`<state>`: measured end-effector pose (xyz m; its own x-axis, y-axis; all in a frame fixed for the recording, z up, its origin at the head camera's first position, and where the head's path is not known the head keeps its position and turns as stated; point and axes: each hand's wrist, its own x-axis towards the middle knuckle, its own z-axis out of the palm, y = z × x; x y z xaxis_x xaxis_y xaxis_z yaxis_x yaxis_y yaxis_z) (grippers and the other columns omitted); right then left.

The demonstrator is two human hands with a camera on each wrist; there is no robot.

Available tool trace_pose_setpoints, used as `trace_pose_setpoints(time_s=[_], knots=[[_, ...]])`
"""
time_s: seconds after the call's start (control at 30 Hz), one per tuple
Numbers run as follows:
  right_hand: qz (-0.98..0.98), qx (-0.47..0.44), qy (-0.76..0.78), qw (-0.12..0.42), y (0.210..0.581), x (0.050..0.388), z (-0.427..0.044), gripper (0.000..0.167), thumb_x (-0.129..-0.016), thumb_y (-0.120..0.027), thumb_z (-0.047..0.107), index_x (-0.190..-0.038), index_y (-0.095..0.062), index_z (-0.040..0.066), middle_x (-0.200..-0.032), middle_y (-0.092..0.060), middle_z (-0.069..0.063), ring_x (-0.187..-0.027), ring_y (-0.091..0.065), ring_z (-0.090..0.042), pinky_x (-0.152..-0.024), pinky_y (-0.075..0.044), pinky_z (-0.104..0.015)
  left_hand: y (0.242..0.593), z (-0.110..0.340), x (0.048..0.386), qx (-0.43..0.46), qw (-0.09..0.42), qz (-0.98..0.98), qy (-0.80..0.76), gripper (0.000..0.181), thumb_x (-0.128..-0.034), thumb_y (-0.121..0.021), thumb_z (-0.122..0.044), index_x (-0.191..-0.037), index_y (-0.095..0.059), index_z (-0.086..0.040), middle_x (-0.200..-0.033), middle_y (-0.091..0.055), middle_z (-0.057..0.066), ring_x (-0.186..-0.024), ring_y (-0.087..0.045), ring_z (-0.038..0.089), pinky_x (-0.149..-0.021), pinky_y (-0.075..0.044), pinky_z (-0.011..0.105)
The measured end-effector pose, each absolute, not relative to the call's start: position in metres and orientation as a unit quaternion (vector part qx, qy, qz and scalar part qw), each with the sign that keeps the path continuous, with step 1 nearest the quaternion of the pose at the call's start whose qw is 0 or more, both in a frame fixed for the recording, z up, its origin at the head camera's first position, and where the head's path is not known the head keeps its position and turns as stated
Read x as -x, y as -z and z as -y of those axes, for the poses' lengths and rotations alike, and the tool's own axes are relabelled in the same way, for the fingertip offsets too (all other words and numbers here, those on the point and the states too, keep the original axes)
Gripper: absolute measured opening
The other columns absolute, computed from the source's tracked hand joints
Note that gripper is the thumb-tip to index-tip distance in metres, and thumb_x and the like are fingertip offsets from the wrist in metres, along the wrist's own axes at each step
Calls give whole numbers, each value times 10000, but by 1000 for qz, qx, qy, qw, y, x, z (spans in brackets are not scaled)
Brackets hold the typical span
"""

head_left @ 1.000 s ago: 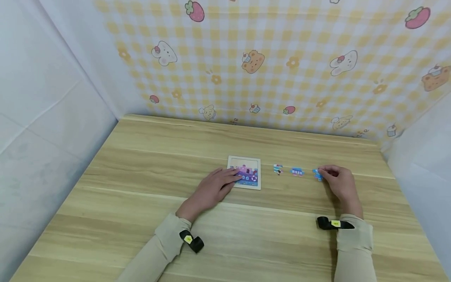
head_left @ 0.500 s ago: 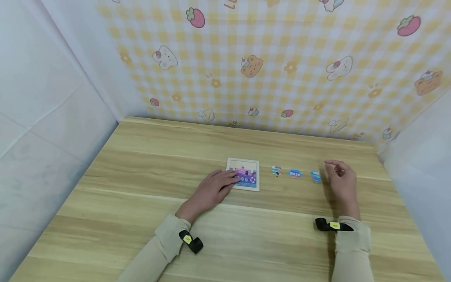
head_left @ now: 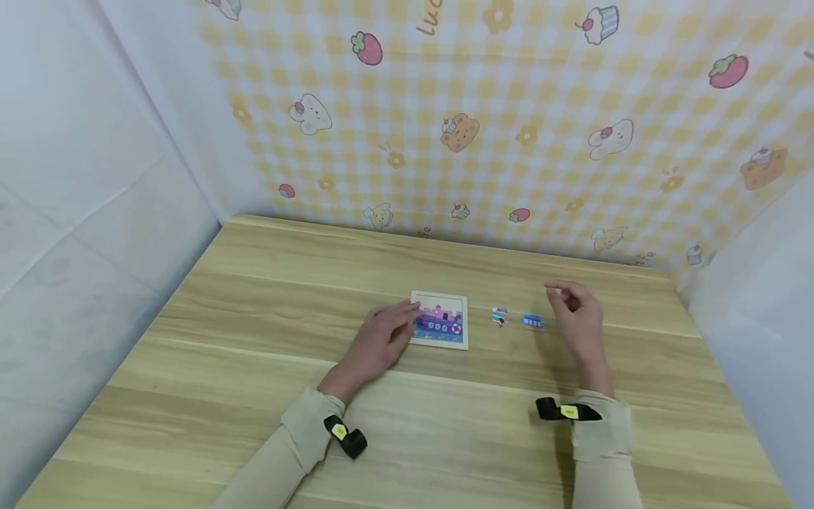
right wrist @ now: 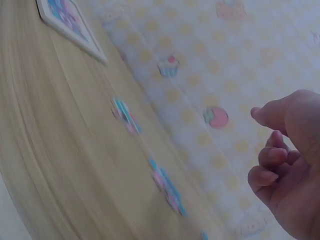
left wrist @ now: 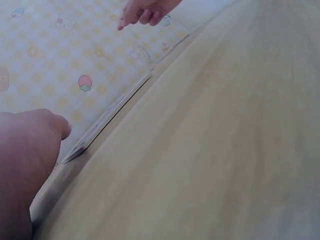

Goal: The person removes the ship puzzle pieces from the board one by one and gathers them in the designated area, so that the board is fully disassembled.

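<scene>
A square white-edged puzzle tray [head_left: 465, 322] with a purple boat picture lies flat, its top part a pale blank strip. My left hand [head_left: 375, 343] rests at its left edge, fingers loosely extended, fingertips over that edge. Right of the tray lie a striped piece [head_left: 499, 316] and a blue piece with a row of windows [head_left: 532, 322]. My right hand [head_left: 579, 318] hovers beside them, fingers loosely curled around nothing. In the right wrist view a sliver of a third blue piece [right wrist: 204, 235] shows at the bottom edge; the head view hides it behind my right hand.
The wood-grain table [head_left: 407, 438] ends at the back against a yellow checked cloth [head_left: 483, 177] with cartoon prints. White walls [head_left: 83, 212] stand on both sides. Each sleeve carries a black strap [head_left: 568, 411] at the wrist.
My right hand has let go of the rightmost blue piece, lifted, and moved left over it. My left hand has drawn back from the picture to the tray's left edge. The view has tilted up slightly.
</scene>
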<state>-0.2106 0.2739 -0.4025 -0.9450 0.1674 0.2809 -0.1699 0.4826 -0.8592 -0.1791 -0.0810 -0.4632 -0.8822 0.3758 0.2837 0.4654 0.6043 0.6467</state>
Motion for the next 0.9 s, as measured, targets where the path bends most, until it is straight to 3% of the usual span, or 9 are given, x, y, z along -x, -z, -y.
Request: trace_pose_setpoints(time_s=[0.2, 0.4, 0.6, 0.9], knots=[[872, -102, -469, 99, 404, 221, -223, 220, -1045, -625, 132, -1169, -737, -12, -948, -628, -105, -623, -508, -106, -493, -417, -205, 464, 86, 180, 204, 41, 917, 340, 522, -1061, -585, -386, -1511, -544, -125, -1579, -481, -6, -1492, -396, 187, -1257, -238, 425], [891, -203, -405, -8, 414, 229, -166, 227, -1019, -649, 87, -1210, -744, 8, -1136, -675, -156, -824, -629, -196, -667, -528, -269, 466, 82, 178, 205, 36, 920, 333, 599, -1037, -600, -438, -1522, -520, -96, -1583, -478, 26, -1494, -397, 215, -1262, -236, 449], [888, -251, -377, -75, 430, 230, -133, 296, -986, -690, 75, -1261, -713, -32, -1147, -647, -169, -838, -573, -198, -710, -503, -293, 469, 77, 175, 212, 17, 928, 307, 644, -1050, -555, -484, -1549, -468, -86, -1610, -439, 33, -1501, -384, 228, -1268, -230, 432], [897, -256, -347, -103, 423, 230, -123, 416, -943, -753, 102, -1307, -667, -80, -1117, -596, -165, -825, -522, -188, -689, -471, -267, 458, 81, 178, 207, 20, 936, 284, 677, -1034, -590, -484, -1546, -467, -59, -1604, -444, 64, -1491, -402, 244, -1267, -235, 418]])
